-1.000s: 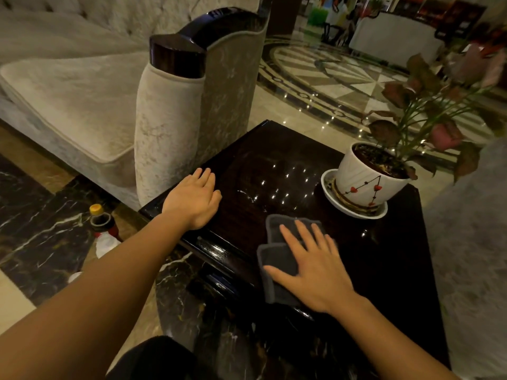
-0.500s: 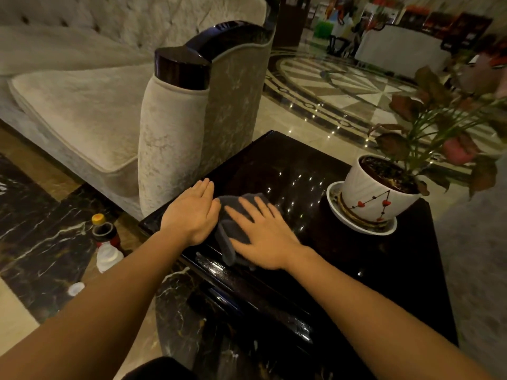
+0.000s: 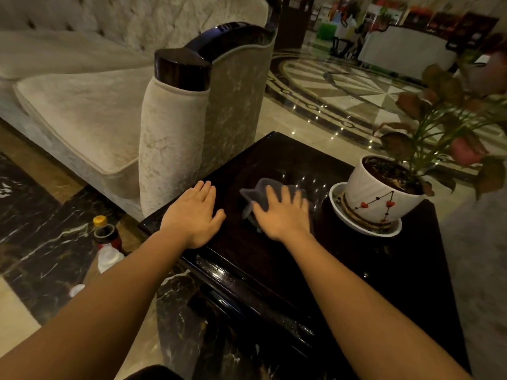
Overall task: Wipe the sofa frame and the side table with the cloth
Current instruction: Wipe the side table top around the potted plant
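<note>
Cloth (image 3: 270,191) under my right hand (image 3: 284,216), at the centre of the frame on the dark glossy worktop (image 3: 277,157) of the side table. My palm lies flat on the grey fabric and my fingers (image 3: 285,196) are spread over it, pressing rather than pinching; the free part of the cloth bunches out beyond the fingertips, toward the upper left of the hand. My left hand (image 3: 196,216) rests just to the left of it, also flat, fingers close together, holding nothing, near the worktop's left edge and apart from the cloth.

Relation that matters for the next stroke: the cloth sits between my left hand and the saucer (image 3: 365,227) of the white plant pot (image 3: 381,193) at right of centre. The saucer rim is near my right hand, so I judge a sweep to the right has little room, while the far part of the worktop, toward the upper middle of the frame, lies open. The sofa frame's dark armrest cap (image 3: 181,69) stands at upper left, nearer my left hand than my right. A capped bottle (image 3: 105,233) stands on the floor at lower left.
</note>
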Available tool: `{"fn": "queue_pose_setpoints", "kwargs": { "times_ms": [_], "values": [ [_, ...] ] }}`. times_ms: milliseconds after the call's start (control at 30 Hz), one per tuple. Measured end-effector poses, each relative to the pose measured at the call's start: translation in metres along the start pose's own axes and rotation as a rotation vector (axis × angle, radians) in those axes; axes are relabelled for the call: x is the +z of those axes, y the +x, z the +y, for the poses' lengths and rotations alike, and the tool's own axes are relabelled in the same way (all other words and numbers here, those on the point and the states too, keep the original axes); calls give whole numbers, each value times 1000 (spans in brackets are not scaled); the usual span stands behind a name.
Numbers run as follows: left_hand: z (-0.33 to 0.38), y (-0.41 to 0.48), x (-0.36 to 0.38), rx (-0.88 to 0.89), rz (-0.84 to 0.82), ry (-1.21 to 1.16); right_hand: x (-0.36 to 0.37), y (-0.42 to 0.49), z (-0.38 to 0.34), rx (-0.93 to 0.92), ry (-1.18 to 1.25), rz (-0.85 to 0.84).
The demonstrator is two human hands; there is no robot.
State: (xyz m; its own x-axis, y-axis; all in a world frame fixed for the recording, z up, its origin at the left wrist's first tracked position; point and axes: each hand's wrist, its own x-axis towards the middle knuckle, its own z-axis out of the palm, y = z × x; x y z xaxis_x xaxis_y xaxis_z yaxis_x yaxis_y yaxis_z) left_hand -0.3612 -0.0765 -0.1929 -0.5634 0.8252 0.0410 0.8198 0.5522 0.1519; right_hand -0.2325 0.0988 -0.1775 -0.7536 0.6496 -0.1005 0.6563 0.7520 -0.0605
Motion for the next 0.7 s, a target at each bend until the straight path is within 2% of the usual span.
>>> {"fn": "queue_pose_setpoints", "kwargs": {
  "times_ms": [100,167,233,367,433,500,600,633,667,700],
  "values": [
    [1,-1,1,13,2,18,1,-30,25,-488,-85,38],
    [2,0,2,13,13,22,-3,-36,57,-680,-104,17],
    [2,2,0,17,9,22,-6,-25,76,-589,-89,5],
    [2,2,0,17,7,27,-5,1,44,0,10,2],
    [2,2,1,26,1,42,-3,3,15,108,44,7],
    [1,1,2,32,1,51,3,-8,-2,-39,-8,24],
    [3,1,3,77,-3,64,5,-33,18,-505,-45,45],
    [4,2,3,91,-6,67,1,-35,32,-605,-49,25],
    [5,3,3,104,-10,69,-3,-31,46,-635,-62,20],
    [5,5,2,116,-19,75,-6,-22,57,-581,-76,36]
  ]
}}
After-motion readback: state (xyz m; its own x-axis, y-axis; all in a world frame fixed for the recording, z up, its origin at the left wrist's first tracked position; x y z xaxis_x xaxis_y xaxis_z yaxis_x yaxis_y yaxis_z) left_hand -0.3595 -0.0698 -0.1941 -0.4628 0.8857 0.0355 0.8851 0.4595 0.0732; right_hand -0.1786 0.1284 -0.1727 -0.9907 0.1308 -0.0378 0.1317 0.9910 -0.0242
